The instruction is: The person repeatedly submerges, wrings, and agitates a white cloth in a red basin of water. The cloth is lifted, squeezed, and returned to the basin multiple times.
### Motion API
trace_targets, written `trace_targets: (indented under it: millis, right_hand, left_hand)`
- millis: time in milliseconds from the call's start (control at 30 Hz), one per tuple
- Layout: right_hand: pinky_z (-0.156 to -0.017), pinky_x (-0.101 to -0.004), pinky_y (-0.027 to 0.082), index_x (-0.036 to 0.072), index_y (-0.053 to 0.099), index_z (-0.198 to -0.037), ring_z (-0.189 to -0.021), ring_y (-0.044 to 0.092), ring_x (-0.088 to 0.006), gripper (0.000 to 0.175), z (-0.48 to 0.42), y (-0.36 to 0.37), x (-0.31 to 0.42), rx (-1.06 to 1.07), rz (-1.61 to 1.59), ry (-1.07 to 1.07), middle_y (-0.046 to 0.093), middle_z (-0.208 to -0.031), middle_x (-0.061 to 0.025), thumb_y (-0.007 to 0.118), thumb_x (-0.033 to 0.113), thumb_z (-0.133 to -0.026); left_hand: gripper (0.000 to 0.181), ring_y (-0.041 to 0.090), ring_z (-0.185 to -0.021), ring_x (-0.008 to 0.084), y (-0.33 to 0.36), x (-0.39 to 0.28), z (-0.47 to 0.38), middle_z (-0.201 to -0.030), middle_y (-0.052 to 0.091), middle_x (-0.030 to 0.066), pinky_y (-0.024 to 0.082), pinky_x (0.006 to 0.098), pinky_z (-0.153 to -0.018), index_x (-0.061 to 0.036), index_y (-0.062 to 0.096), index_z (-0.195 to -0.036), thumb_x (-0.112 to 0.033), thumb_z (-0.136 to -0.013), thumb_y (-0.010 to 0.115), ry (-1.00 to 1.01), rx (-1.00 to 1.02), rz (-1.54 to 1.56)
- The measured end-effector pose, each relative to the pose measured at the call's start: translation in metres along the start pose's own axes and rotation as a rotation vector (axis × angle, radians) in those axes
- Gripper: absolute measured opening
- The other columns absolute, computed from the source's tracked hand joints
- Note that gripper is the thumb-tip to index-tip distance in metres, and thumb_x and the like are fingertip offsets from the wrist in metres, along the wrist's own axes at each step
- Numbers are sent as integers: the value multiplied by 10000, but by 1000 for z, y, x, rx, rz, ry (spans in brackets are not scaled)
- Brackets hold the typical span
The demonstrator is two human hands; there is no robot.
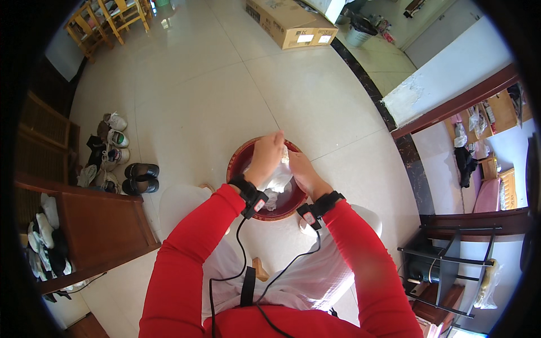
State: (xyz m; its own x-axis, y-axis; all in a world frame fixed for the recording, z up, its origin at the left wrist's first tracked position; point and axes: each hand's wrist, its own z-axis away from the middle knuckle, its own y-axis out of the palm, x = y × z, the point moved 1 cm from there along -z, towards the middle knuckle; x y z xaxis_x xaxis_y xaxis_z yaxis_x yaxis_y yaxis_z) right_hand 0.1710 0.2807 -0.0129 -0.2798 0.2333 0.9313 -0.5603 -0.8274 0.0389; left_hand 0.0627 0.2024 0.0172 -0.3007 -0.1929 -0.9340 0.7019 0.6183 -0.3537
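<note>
A dark red basin point(233, 159) with a patterned rim stands on the floor between my feet. Wet-looking white cloth point(279, 179) hangs from between my hands into it, its lower end bunched near the basin's bottom. My left hand point(264, 157) is closed around the upper part of the cloth, its thumb side turned away from me. Close beside it, my right hand point(303, 171) grips the same cloth from the right. My palms and the cloth's gripped part are hidden. Both wrists carry black straps with small cabled devices.
Black shoes point(141, 179) and several sneakers point(115, 156) stand left, by a brown wooden cabinet point(101, 226). A cardboard box point(291, 25) lies ahead, with a lined bin point(360, 34) beyond it. A black metal rack point(448, 257) stands at right. Cables point(241, 270) run over my lap.
</note>
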Motion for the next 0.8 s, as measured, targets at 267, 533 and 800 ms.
trace_targets:
  millis: [267, 533, 800]
  right_hand:
    - [-816, -332, 508, 21, 588, -1122, -964, 619, -189, 223, -2, -2, -13, -6, -367, 171, 645, -1060, -90, 528, 170, -968]
    - [-757, -335, 506, -37, 589, -1092, -900, 623, -184, 268, 0, -13, -23, -29, -342, 243, 647, -1030, -102, 602, 167, -918]
    - [-775, -310, 502, 56, 586, -1111, -933, 615, -152, 201, 6, -13, -18, 44, -418, 201, 643, -1037, -59, 521, 189, -974]
  left_hand:
    - [428, 578, -617, 403, 10, -18, 8, -677, 595, 173, 457, 491, -546, -39, 566, -760, -362, -1000, 421, 271, -139, -382]
    - [369, 603, -646, 388, 24, -12, 10, -690, 601, 180, 470, 492, -549, -39, 575, -785, -316, -992, 446, 250, -77, -423]
    - [391, 600, -627, 378, 22, -15, 14, -669, 590, 165, 462, 488, -546, -61, 555, -780, -352, -1002, 417, 348, -45, -461]
